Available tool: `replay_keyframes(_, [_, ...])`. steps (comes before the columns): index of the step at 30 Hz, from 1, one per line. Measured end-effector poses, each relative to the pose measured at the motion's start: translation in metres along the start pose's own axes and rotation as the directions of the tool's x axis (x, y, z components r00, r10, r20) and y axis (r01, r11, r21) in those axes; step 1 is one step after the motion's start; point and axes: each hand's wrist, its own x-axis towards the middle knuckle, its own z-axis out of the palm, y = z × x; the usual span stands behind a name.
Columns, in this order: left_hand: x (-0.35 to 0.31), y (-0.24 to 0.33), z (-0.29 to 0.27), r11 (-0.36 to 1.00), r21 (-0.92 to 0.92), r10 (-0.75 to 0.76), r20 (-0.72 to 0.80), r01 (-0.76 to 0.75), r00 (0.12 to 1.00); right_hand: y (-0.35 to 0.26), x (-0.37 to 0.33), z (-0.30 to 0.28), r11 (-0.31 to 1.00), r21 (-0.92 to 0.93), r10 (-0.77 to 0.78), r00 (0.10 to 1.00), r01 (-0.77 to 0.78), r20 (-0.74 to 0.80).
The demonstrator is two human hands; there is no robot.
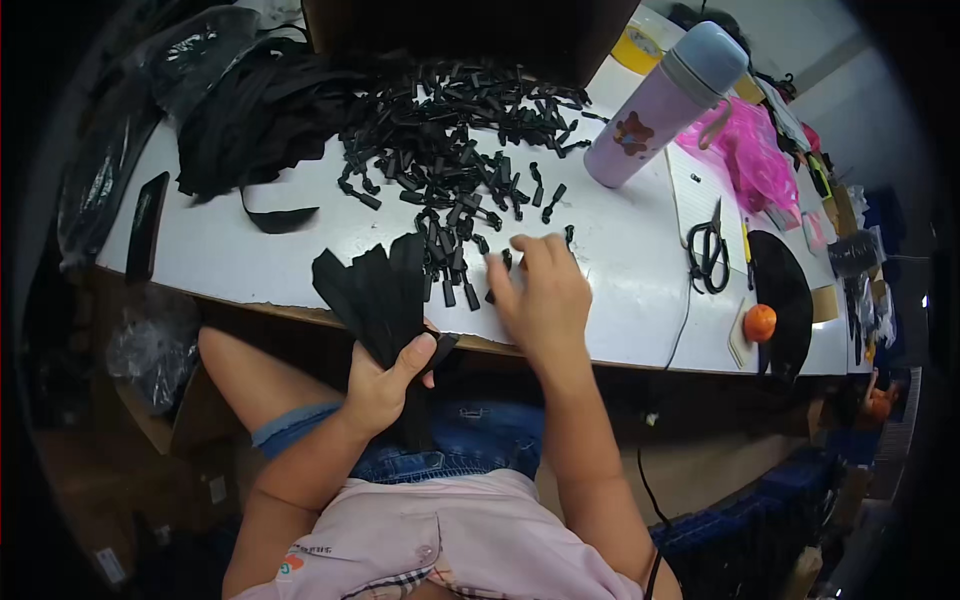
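Observation:
My left hand is closed round a bundle of black zipper strips at the table's front edge. The strips fan out over the white top, and their lower ends hang toward my lap. Just right of the bundle, my right hand is over the table with thumb and forefinger apart, slightly blurred. A small black piece shows by its fingertips; I see nothing gripped. Beside it lie several black zipper sliders with long pull tabs, which merge into a large heap farther back.
Black strips are piled at the back left, near a phone. A lilac bottle stands behind my right hand. Farther right lie scissors, a notepad, pink plastic and an orange fruit. A dark box stands behind the heap.

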Motion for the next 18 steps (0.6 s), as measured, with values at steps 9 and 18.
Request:
replay_keyframes(9, [0.0, 0.005, 0.002, 0.996, 0.069, -0.048, -0.021, 0.049, 0.999, -0.006, -0.006, -0.018, 0.939, 0.315, 0.064, 0.972, -0.135, 0.227])
replay_keyframes(18, [0.0, 0.002, 0.008, 0.953, 0.25, 0.174, -0.001, -0.168, 0.985, -0.019, -0.028, -0.028, 0.705, 0.678, -0.098, 0.917, -0.21, 0.386])
